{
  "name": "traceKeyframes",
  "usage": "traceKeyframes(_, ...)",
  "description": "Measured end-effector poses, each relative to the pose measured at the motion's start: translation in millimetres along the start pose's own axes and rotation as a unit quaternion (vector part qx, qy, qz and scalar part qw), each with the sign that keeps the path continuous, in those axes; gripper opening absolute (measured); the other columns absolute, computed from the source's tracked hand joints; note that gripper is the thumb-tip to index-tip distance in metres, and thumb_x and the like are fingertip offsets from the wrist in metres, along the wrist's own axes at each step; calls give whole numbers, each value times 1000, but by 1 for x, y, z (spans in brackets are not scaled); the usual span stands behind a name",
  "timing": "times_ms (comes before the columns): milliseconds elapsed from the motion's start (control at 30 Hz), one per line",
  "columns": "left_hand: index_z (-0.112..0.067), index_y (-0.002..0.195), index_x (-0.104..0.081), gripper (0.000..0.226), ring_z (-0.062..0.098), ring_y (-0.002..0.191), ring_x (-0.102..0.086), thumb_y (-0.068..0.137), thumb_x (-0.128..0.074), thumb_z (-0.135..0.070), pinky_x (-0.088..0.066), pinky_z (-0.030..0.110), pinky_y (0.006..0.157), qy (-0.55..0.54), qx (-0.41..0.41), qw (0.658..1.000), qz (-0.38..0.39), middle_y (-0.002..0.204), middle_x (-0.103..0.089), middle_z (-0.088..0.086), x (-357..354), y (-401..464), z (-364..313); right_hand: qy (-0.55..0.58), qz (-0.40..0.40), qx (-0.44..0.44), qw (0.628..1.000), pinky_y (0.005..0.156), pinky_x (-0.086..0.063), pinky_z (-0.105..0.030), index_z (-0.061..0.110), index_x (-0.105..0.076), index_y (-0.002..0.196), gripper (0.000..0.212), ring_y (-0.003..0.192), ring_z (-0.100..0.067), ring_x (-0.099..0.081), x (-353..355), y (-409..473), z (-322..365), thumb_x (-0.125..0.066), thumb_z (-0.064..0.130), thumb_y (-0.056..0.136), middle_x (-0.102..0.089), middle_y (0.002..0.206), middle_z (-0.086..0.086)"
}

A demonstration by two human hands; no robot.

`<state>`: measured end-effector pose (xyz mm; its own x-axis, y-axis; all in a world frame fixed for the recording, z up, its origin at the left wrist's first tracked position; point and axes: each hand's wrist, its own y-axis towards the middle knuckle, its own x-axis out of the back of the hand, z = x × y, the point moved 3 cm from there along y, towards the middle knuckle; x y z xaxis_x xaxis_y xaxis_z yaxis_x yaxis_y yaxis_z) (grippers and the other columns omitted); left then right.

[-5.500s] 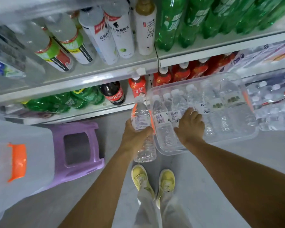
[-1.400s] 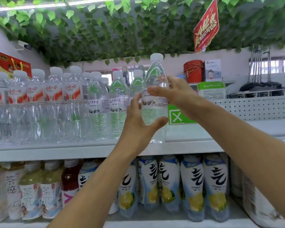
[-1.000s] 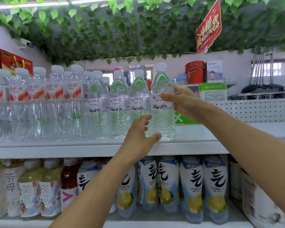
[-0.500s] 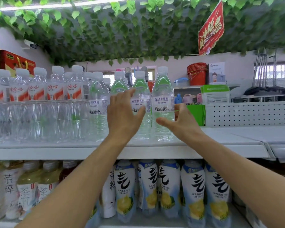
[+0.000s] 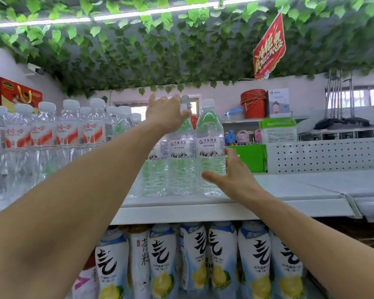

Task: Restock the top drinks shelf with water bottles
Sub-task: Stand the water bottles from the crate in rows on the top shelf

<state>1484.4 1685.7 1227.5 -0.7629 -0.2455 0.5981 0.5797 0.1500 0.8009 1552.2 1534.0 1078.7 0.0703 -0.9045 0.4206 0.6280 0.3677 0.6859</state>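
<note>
— Top shelf?
— Holds a long row of water bottles: red-labelled ones on the left, then clear ones with white labels. Last in the row, the end bottle, upright near the front edge, touching its neighbour on the left. Bare shelf beyond it to the right.
— Left hand?
— Raised over the bottle tops, just left of the end bottle's cap. Grip apart, fingers spread, thumb near the neighbour's neck. Clamped on nothing; touching a cap or not, cannot tell.
— Right hand?
— Low at the right side of the end bottle, palm turned toward it. Grip apart as well, thumb in front of the bottle's lower body, fingers up beside the label. Touching or just clear, hard to tell; not closed round it.
— Below?
— Lower shelf packed with white and blue drink bottles with yellow fruit on the labels.
— Above and behind?
— Green leaves across the ceiling, a red hanging sign, a red bucket on a far shelf, a red box at far left.
</note>
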Motion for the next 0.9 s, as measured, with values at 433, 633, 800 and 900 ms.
traceKeyframes(433,-15,117,-68,31,34,125,-45,102,-45,-29,-32,40,105,-88,-6,995,-40,122,-64,17,4,-3,4,-36,4,-15,999,101,-33,-32,11,-31,144,82,132,-23,-43,-10,10,-4,-78,39,83,-45,147,-8)
traceKeyframes(633,-16,124,-64,32,35,124,-46,102,-46,-33,-35,43,107,-96,2,995,-38,123,-63,18,4,-4,5,-40,1,-9,999,91,-29,-26,14,-34,140,76,108,-9,-38,-10,11,-3,-78,36,83,-50,141,-6)
traceKeyframes(800,-21,137,-54,40,35,132,-37,103,-42,-40,-31,44,109,-71,13,997,-25,132,-55,22,-1,-5,6,-38,0,-16,999,93,-27,-25,14,-32,143,77,111,-8,-37,-10,8,-3,-77,37,84,-47,144,-5)
traceKeyframes(900,-20,147,-41,49,36,140,-27,103,-38,-44,-20,46,115,-30,18,999,-3,141,-45,27,-4,-11,3,-47,19,-27,998,102,-28,-27,12,-23,150,84,136,-20,-38,-9,2,-1,-74,36,87,-38,153,-7)
